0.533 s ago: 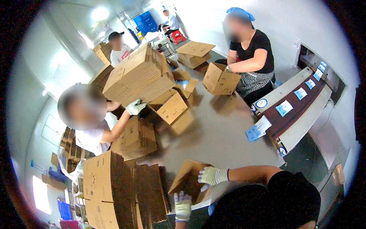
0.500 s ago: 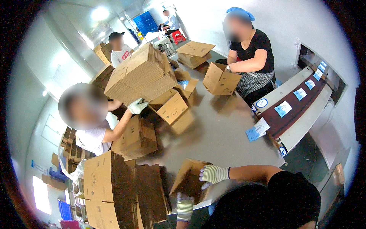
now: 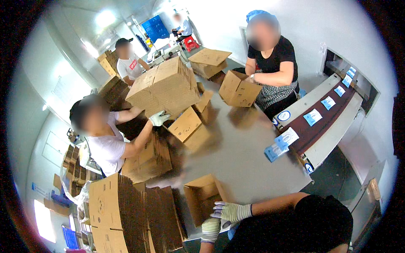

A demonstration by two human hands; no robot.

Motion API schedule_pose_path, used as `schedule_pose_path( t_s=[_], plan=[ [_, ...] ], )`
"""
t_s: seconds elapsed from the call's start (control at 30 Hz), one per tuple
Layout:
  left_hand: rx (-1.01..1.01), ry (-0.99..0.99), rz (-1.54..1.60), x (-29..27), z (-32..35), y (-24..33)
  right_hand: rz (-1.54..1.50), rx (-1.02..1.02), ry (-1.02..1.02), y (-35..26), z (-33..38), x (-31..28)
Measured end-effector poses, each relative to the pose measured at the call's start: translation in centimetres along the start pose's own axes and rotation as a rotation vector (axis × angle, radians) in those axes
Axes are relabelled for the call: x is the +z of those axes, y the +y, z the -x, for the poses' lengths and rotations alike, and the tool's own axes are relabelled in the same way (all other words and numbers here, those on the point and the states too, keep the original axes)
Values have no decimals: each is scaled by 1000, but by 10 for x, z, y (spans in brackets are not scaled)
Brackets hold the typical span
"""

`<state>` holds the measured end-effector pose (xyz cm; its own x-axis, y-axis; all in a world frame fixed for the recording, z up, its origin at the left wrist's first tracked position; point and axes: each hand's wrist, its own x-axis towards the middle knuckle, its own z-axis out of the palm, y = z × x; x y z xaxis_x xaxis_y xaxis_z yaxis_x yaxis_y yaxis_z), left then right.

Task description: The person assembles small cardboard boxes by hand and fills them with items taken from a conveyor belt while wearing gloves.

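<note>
An unfolded cardboard box (image 3: 202, 190) stands on the near part of the metal table, its open top showing the bare inside. My right hand (image 3: 231, 211), in a striped knit glove with pale fingertips, closes over the box's near edge, fingers reaching inward. Just below it and touching it, my left hand (image 3: 210, 230) in a matching glove grips the same near side; its fingertips are partly hidden. Close by on the left stand flat folded cartons (image 3: 107, 206) in a thick upright stack.
A co-worker's gloved hand (image 3: 159, 118) supports a big carton bundle (image 3: 162, 86). Across the table (image 3: 249, 156), another person works at an open box (image 3: 238, 89). Blue-and-white packets (image 3: 313, 117) lie along a conveyor belt (image 3: 322, 128) on the right; several overlap at its near end.
My right hand has moved from the box's right side to its near edge, beside my left. The box has turned and its inside shows more. The co-worker's carton bundle appears shifted right.
</note>
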<state>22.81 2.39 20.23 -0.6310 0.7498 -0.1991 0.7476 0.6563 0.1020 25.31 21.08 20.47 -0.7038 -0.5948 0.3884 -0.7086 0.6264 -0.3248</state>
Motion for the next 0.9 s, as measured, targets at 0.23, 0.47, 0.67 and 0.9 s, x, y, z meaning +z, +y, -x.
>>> schedule_pose_path(
  t_s=[0.23,0.47,0.67,0.9],
  plan=[
    [84,-27,-219,-38,7,-17,186,6,-147,14,-19,28],
    [14,-77,-90,-41,4,-34,229,-125,-176,30,-21,17],
    [27,43,-75,-19,1,-4,98,-17,-178,10,-5,-16],
    [-7,215,-123,5,-12,35,195,99,-271,9,26,-12]
  ],
)
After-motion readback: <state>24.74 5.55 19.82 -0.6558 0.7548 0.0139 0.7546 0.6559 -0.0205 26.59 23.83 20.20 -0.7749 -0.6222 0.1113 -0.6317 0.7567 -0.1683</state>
